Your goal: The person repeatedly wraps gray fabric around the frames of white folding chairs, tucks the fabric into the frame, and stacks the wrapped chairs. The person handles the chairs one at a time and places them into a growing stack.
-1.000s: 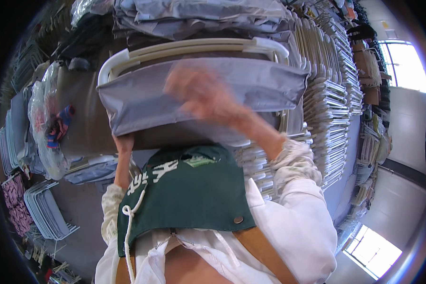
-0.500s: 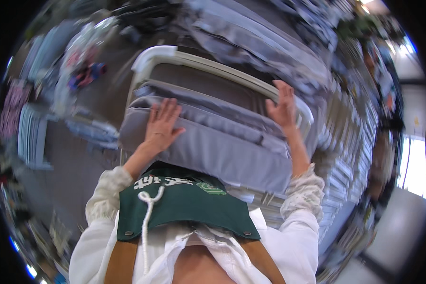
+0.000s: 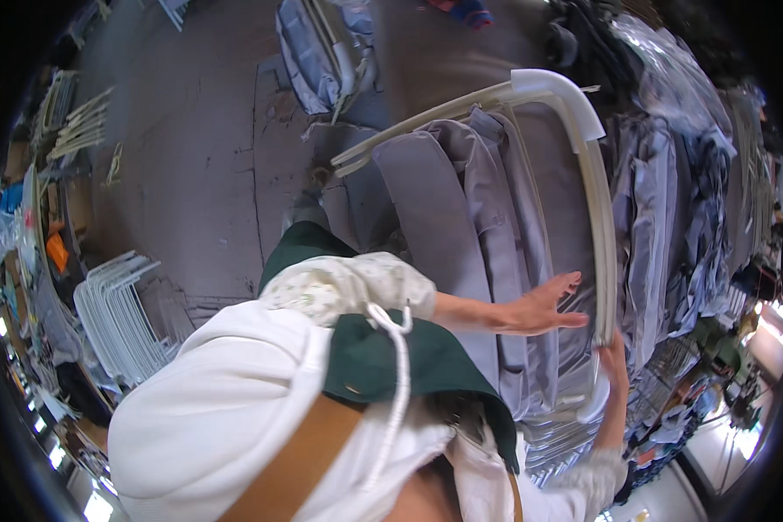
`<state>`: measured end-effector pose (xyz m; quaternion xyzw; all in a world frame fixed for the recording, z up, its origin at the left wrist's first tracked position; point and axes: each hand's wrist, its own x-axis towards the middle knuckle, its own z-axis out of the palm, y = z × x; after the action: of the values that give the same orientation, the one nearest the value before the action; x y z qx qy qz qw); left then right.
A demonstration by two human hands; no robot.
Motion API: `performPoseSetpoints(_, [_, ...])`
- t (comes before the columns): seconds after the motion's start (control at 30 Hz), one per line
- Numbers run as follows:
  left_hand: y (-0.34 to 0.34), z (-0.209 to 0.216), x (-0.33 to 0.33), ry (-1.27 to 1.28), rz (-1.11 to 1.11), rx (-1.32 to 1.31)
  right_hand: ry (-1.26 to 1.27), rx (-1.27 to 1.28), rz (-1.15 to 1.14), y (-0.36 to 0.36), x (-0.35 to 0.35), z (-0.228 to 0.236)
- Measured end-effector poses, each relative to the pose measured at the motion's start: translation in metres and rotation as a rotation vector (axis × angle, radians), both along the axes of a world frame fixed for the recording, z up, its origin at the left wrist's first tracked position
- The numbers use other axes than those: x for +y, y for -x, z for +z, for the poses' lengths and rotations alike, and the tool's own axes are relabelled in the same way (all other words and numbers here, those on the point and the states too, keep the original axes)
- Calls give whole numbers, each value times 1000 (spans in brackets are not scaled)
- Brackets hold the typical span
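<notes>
A stack of folded grey fabric pieces [image 3: 461,217] lies inside a white tubular frame [image 3: 583,148]. My left hand [image 3: 539,306] rests flat on the fabric near the frame's far rail, fingers spread and holding nothing. My right hand [image 3: 615,365] is just below it, wrapped around the rail near its curved lower end. Both arms wear pale patterned sleeves [image 3: 348,287]. A green apron and a white hooded top with a drawstring fill the lower middle of the view.
Tall stacks of folded blue-grey garments [image 3: 679,217] stand beyond the frame on the right. A bundle of white frames [image 3: 117,313] lies on the concrete floor [image 3: 191,174] at left. Another frame with fabric [image 3: 322,52] sits at the top.
The view has swung round, so the frame now runs down the right side. My left hand slid across the fabric toward the far rail. My right hand stays at the rail.
</notes>
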<state>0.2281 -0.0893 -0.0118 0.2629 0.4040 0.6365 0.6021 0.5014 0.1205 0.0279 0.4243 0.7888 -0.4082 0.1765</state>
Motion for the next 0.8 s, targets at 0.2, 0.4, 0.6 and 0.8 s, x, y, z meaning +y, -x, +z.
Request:
performPoseSetpoints(0.2, [97, 81, -24, 22, 146, -839, -396, -87, 164, 188, -194, 184])
performPoseSetpoints(0.4, [278, 101, -176, -48, 249, -1046, -198, -165, 270, 383, -300, 210])
performPoseSetpoints(0.6, [477, 27, -263, -88, 517, -586, -220, 293, 419, 581, -356, 82])
performPoseSetpoints(0.8, [697, -201, -286, 316, 703, -407, -343, 595, 271, 776, -388, -220])
